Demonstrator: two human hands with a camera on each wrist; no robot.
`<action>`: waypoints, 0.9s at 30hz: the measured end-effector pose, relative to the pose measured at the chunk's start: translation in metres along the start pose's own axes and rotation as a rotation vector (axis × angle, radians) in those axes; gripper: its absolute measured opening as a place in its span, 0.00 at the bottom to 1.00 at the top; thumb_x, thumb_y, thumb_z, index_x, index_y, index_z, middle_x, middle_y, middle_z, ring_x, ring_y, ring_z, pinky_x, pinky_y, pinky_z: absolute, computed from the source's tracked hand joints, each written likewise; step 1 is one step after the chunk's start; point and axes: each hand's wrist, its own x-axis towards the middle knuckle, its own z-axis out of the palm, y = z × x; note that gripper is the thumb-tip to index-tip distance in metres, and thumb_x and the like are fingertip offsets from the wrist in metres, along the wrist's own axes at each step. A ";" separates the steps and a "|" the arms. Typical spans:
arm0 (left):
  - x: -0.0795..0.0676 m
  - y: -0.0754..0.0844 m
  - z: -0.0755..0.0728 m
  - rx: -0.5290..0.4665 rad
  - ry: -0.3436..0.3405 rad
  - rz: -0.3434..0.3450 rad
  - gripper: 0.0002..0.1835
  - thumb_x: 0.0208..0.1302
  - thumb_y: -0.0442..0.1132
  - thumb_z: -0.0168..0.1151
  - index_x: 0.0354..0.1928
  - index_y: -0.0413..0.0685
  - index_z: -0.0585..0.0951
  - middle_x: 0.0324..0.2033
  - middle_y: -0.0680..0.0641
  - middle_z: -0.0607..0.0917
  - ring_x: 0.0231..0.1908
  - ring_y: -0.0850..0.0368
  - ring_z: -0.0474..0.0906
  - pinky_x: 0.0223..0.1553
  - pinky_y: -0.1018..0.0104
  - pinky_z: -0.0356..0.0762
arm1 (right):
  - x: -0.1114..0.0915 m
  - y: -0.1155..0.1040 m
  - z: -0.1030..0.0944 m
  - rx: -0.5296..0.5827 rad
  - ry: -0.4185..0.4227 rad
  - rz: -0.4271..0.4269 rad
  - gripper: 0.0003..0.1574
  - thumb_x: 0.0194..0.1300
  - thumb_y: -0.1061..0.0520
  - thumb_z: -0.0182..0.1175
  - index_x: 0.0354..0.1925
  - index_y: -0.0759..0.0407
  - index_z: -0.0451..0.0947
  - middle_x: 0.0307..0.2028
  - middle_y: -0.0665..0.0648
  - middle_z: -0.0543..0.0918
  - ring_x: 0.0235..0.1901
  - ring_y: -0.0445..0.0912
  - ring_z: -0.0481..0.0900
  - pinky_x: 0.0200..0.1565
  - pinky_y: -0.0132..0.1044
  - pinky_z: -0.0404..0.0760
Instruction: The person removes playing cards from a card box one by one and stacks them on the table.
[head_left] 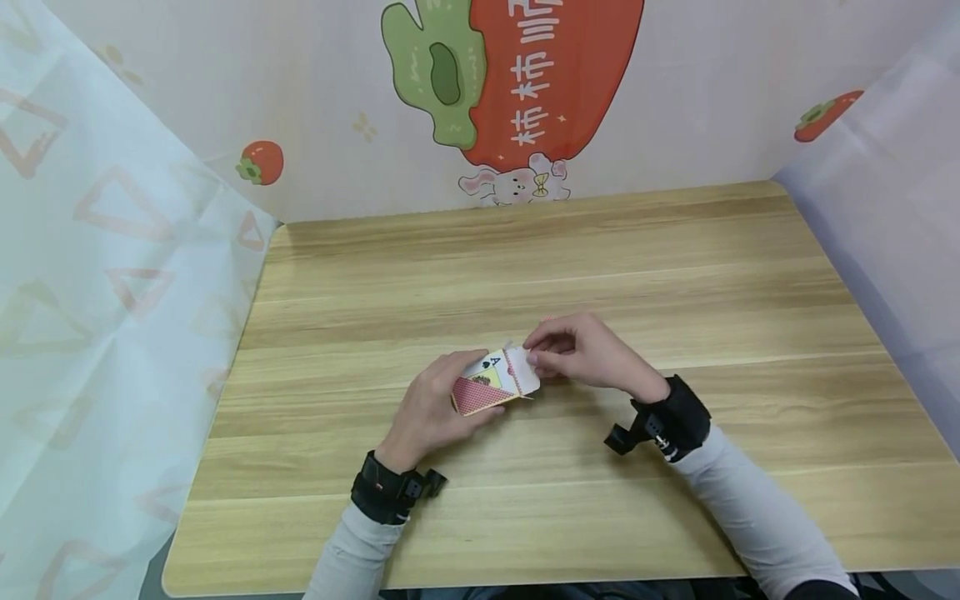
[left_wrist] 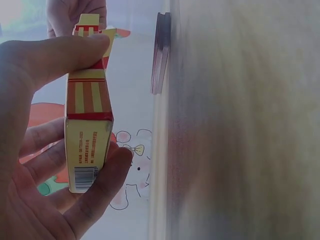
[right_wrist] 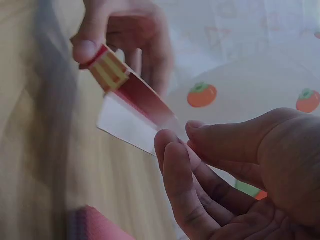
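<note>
My left hand [head_left: 438, 400] grips a playing-card box [head_left: 483, 396] by its sides, thumb along the near edge and fingers around the far one. The box has a red patterned lower part, an ace printed on its face and yellow-and-red striped sides. Its white end flap [right_wrist: 127, 122] stands open toward the right hand. My right hand [head_left: 581, 350] pinches the flap's corner between thumb and fingertips. Beyond that hand, a stack of red-backed cards [left_wrist: 160, 52] lies on the table, mostly hidden by it in the head view.
The wooden table [head_left: 600, 500] reaches back to a patterned cloth [head_left: 322, 108] with a large red persimmon print. Cloth also hangs along the left and right sides. Each wrist wears a black strap with a small camera [head_left: 622, 437].
</note>
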 end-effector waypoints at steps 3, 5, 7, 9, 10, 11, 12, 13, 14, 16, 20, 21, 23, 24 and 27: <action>0.000 -0.001 0.000 -0.016 -0.008 0.019 0.43 0.46 0.52 0.83 0.65 0.48 0.78 0.56 0.51 0.85 0.50 0.59 0.81 0.45 0.60 0.82 | 0.002 0.003 0.010 0.011 -0.040 -0.009 0.10 0.65 0.61 0.69 0.44 0.64 0.87 0.40 0.58 0.87 0.36 0.45 0.88 0.39 0.36 0.87; -0.001 0.000 0.000 -0.019 -0.011 0.026 0.43 0.46 0.52 0.83 0.65 0.48 0.78 0.56 0.50 0.85 0.50 0.59 0.81 0.45 0.60 0.82 | 0.003 0.005 0.015 0.002 -0.055 -0.018 0.09 0.65 0.62 0.69 0.43 0.63 0.85 0.39 0.56 0.86 0.36 0.45 0.87 0.40 0.36 0.87; 0.000 0.000 -0.001 -0.021 -0.013 0.031 0.43 0.46 0.52 0.83 0.65 0.47 0.78 0.56 0.50 0.85 0.50 0.58 0.81 0.45 0.60 0.83 | 0.004 0.006 0.018 -0.014 -0.060 -0.020 0.07 0.64 0.62 0.69 0.41 0.62 0.84 0.37 0.55 0.85 0.37 0.44 0.85 0.41 0.36 0.86; 0.000 0.001 -0.001 -0.023 -0.018 0.030 0.43 0.46 0.52 0.83 0.65 0.47 0.79 0.56 0.50 0.85 0.51 0.58 0.81 0.46 0.60 0.83 | 0.004 0.006 0.021 -0.028 -0.064 -0.024 0.06 0.63 0.64 0.69 0.40 0.61 0.82 0.36 0.54 0.85 0.36 0.45 0.84 0.41 0.37 0.86; -0.001 0.001 -0.001 -0.024 -0.021 0.029 0.42 0.46 0.52 0.83 0.65 0.48 0.79 0.56 0.50 0.85 0.51 0.58 0.81 0.46 0.60 0.83 | 0.004 0.006 0.023 -0.035 -0.064 -0.026 0.06 0.62 0.64 0.68 0.39 0.61 0.81 0.35 0.54 0.84 0.36 0.45 0.83 0.41 0.38 0.86; -0.001 0.001 -0.001 -0.025 -0.023 0.028 0.42 0.47 0.52 0.83 0.65 0.47 0.79 0.56 0.50 0.85 0.51 0.59 0.81 0.47 0.60 0.83 | 0.004 0.006 0.024 -0.042 -0.063 -0.026 0.06 0.62 0.65 0.67 0.39 0.60 0.80 0.35 0.54 0.84 0.35 0.45 0.83 0.40 0.38 0.86; -0.001 0.001 -0.001 -0.025 -0.025 0.025 0.42 0.47 0.52 0.83 0.65 0.47 0.79 0.56 0.50 0.85 0.52 0.59 0.81 0.48 0.60 0.83 | 0.004 0.006 0.025 -0.050 -0.061 -0.029 0.07 0.61 0.66 0.67 0.38 0.60 0.80 0.34 0.54 0.84 0.35 0.45 0.82 0.40 0.38 0.85; -0.001 0.001 -0.001 -0.024 -0.027 0.023 0.42 0.46 0.52 0.83 0.65 0.48 0.79 0.56 0.50 0.85 0.52 0.59 0.81 0.48 0.60 0.83 | 0.004 0.006 0.026 -0.054 -0.060 -0.030 0.07 0.61 0.67 0.66 0.38 0.60 0.80 0.34 0.54 0.84 0.34 0.44 0.82 0.39 0.37 0.85; -0.001 0.001 -0.001 -0.025 -0.027 0.024 0.42 0.46 0.52 0.83 0.65 0.47 0.79 0.57 0.50 0.85 0.52 0.59 0.81 0.49 0.60 0.83 | 0.003 0.006 0.027 -0.059 -0.057 -0.030 0.06 0.60 0.67 0.65 0.37 0.60 0.80 0.34 0.54 0.84 0.34 0.44 0.82 0.38 0.37 0.85; -0.001 0.002 -0.001 -0.020 -0.028 0.024 0.42 0.46 0.52 0.83 0.65 0.47 0.79 0.57 0.50 0.85 0.53 0.59 0.81 0.49 0.60 0.83 | 0.003 0.005 0.029 -0.069 -0.051 -0.027 0.06 0.60 0.67 0.65 0.37 0.61 0.80 0.33 0.54 0.84 0.33 0.44 0.81 0.37 0.35 0.84; -0.001 0.001 -0.001 -0.016 -0.028 0.026 0.42 0.46 0.52 0.83 0.65 0.48 0.79 0.57 0.49 0.85 0.53 0.58 0.81 0.49 0.60 0.83 | 0.002 0.005 0.029 -0.054 -0.053 -0.009 0.07 0.60 0.67 0.67 0.38 0.63 0.80 0.33 0.55 0.84 0.33 0.44 0.81 0.37 0.34 0.84; -0.001 0.001 0.000 -0.014 -0.027 0.027 0.42 0.46 0.52 0.83 0.65 0.48 0.79 0.57 0.49 0.85 0.53 0.58 0.81 0.49 0.60 0.83 | 0.002 0.005 0.029 -0.048 -0.055 -0.003 0.07 0.61 0.66 0.68 0.38 0.64 0.80 0.33 0.55 0.84 0.33 0.45 0.81 0.37 0.34 0.84; -0.001 0.001 0.000 -0.013 -0.024 0.026 0.43 0.45 0.51 0.83 0.65 0.48 0.79 0.57 0.49 0.85 0.52 0.58 0.81 0.48 0.60 0.83 | 0.002 0.005 0.028 -0.036 -0.061 0.014 0.08 0.61 0.65 0.69 0.38 0.64 0.80 0.34 0.56 0.84 0.33 0.45 0.82 0.38 0.35 0.85; -0.001 0.001 0.000 -0.012 -0.022 0.026 0.42 0.45 0.51 0.83 0.65 0.48 0.79 0.57 0.49 0.85 0.52 0.58 0.81 0.48 0.60 0.83 | 0.002 0.006 0.027 -0.033 -0.064 0.021 0.08 0.61 0.65 0.69 0.39 0.64 0.80 0.34 0.56 0.84 0.34 0.45 0.83 0.39 0.36 0.85; -0.001 0.000 0.001 -0.010 -0.021 0.024 0.42 0.46 0.51 0.83 0.65 0.47 0.79 0.56 0.49 0.85 0.52 0.58 0.81 0.48 0.60 0.83 | 0.003 0.007 0.025 -0.045 -0.072 0.049 0.07 0.61 0.65 0.68 0.39 0.62 0.80 0.35 0.56 0.85 0.35 0.45 0.84 0.41 0.36 0.86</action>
